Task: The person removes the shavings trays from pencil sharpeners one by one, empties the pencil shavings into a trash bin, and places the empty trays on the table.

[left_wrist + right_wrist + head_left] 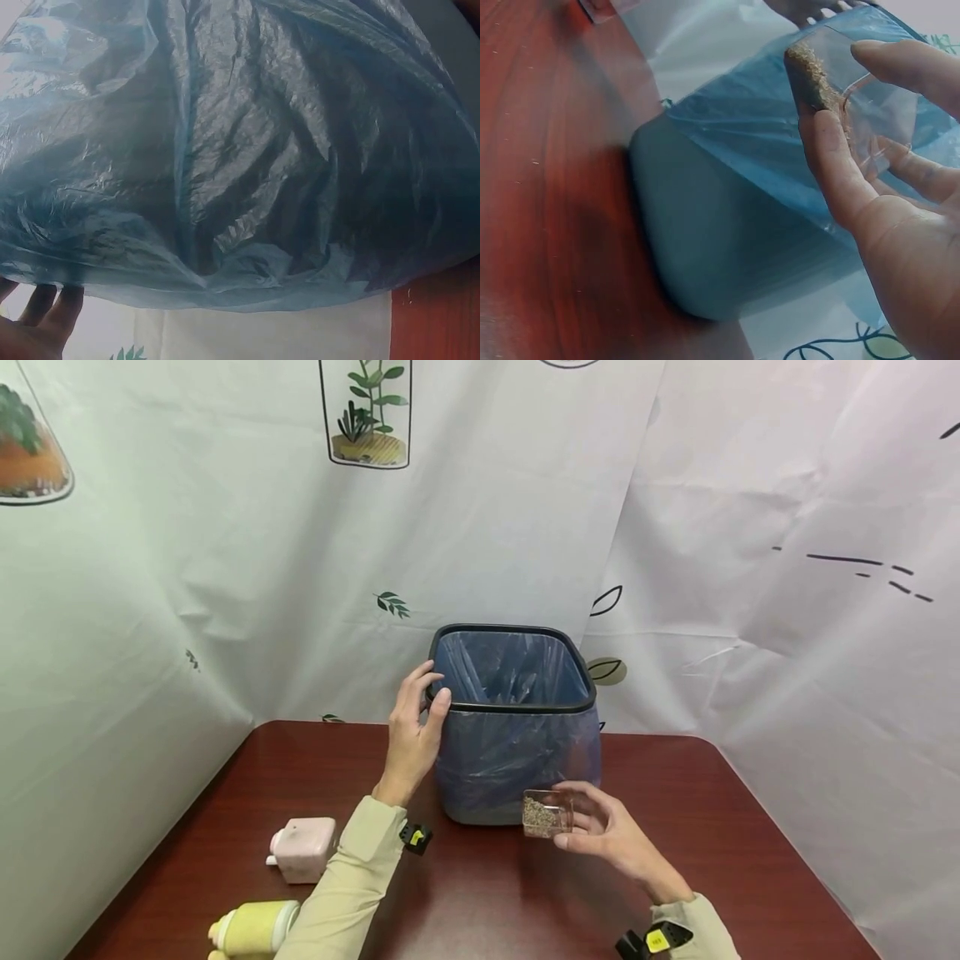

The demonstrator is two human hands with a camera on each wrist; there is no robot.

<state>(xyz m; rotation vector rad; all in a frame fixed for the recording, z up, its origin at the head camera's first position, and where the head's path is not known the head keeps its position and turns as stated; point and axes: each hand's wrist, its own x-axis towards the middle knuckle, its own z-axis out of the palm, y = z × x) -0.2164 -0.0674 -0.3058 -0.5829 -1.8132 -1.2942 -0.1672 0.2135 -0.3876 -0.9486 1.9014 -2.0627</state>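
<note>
A trash bin (517,777) with a black rim and a translucent blue liner bag (517,739) stands upright at the back of the table. My left hand (416,727) rests against the bin's left rim, fingers loosely bent and thumb extended along the front corner. In the left wrist view, the blue bag fills most of the picture. With my right hand (600,827) I hold a small clear plastic box (548,814) by its side, thumb and fingers around it. It contains dry brownish crumbs (819,82) and is in front of the bin's lower right, below the rim.
To the left on the dark red table (480,902) lie a pink bottle (303,850) and, nearer, a yellow bottle (255,928), partly behind my left sleeve. A white patterned sheet (487,543) hangs right behind the bin and along both sides.
</note>
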